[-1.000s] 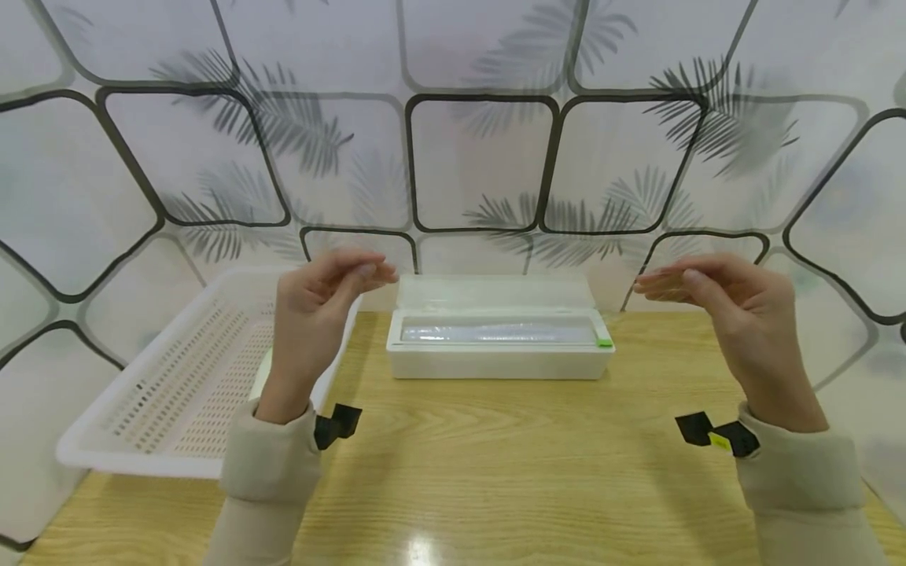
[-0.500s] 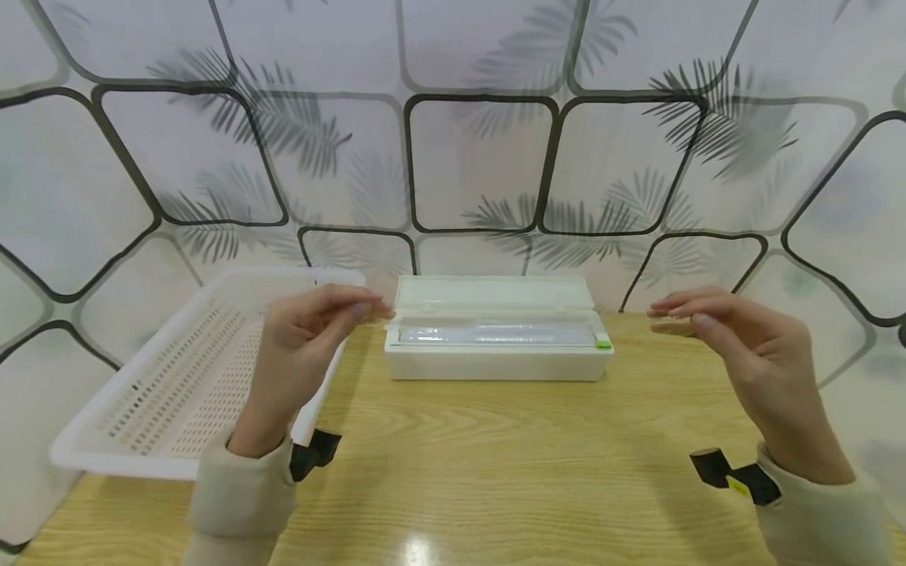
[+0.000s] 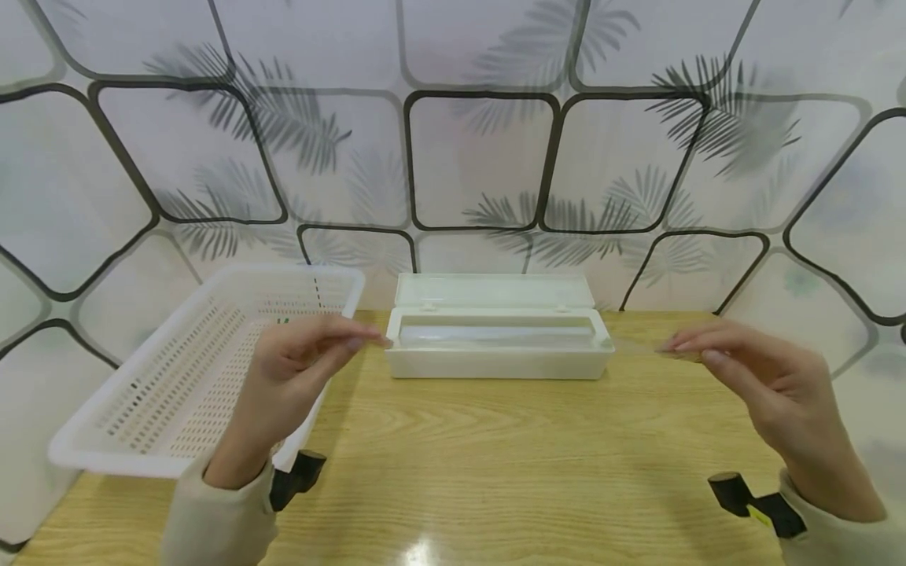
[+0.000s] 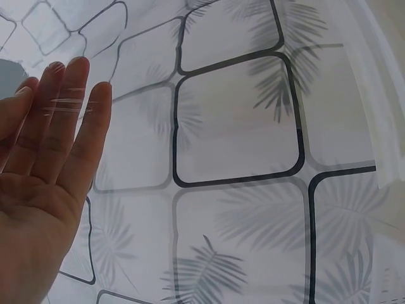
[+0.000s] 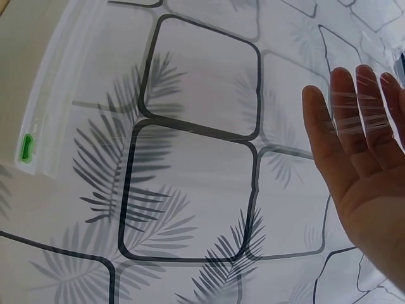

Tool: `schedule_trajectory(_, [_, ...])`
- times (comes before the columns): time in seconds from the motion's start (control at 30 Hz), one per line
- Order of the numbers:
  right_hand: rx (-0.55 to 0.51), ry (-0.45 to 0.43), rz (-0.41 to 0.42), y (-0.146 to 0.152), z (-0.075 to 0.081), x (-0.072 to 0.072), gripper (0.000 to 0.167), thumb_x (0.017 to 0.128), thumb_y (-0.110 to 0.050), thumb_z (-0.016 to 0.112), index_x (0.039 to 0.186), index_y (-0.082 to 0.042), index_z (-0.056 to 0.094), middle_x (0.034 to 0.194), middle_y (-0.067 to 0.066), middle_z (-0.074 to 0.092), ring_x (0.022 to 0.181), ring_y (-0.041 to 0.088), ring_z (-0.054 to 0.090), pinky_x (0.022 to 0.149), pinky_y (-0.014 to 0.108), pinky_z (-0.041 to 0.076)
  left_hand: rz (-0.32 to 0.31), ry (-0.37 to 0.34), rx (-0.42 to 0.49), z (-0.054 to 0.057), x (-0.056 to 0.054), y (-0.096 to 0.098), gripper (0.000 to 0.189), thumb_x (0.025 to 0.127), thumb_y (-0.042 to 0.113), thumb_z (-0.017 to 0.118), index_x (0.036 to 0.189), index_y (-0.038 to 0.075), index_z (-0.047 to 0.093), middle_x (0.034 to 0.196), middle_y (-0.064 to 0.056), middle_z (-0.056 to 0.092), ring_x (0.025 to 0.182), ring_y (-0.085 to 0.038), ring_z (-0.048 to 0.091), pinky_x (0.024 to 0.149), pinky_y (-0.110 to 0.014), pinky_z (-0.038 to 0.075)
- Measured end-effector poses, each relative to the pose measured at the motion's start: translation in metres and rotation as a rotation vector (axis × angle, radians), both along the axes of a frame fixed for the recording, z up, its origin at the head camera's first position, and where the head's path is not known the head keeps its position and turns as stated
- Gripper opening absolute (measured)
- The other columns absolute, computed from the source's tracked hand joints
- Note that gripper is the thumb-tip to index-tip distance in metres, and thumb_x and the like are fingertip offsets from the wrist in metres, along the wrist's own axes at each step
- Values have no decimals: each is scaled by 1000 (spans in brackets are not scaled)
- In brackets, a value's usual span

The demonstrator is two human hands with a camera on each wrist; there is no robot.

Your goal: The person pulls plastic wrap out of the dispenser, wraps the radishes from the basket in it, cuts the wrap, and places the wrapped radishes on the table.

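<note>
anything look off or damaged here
Nothing stands out as spilled or damaged: the white cling film dispenser sits upright with its lid open. The clear film wrinkles where the left hand and right hand pinch it, which seems ordinary.

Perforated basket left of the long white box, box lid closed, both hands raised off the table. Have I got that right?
Not quite: the box lid is open, tipped up at the rear of the long white box, as the head view shows. The rest is right.
</note>
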State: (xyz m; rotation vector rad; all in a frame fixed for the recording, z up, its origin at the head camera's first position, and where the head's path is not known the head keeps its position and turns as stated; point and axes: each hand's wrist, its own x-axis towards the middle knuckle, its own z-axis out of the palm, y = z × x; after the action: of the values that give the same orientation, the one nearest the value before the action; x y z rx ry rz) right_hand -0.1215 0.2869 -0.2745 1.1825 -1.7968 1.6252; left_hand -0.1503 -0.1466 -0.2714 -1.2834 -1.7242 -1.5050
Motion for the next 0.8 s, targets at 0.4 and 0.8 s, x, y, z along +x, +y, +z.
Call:
schedule_trajectory(0.4, [3, 108, 173, -4, -8, 10, 17, 97, 18, 50, 107, 28, 59, 114, 27, 68, 115, 29, 63, 101, 27, 48, -115, -21, -97, -14, 11, -10, 18, 103, 6, 58, 111, -2, 72, 111, -8, 74, 105, -15, 69, 87, -24, 55])
schedule_trajectory(0.8, [102, 85, 318, 1, -31, 27, 23, 100, 18, 44, 116, 28, 55, 123, 28, 64, 124, 28, 59, 103, 27, 46, -251, 78, -220, -36, 17, -15, 19, 102, 0, 57, 116, -1, 69, 108, -15, 73, 104, -21, 70, 87, -29, 56])
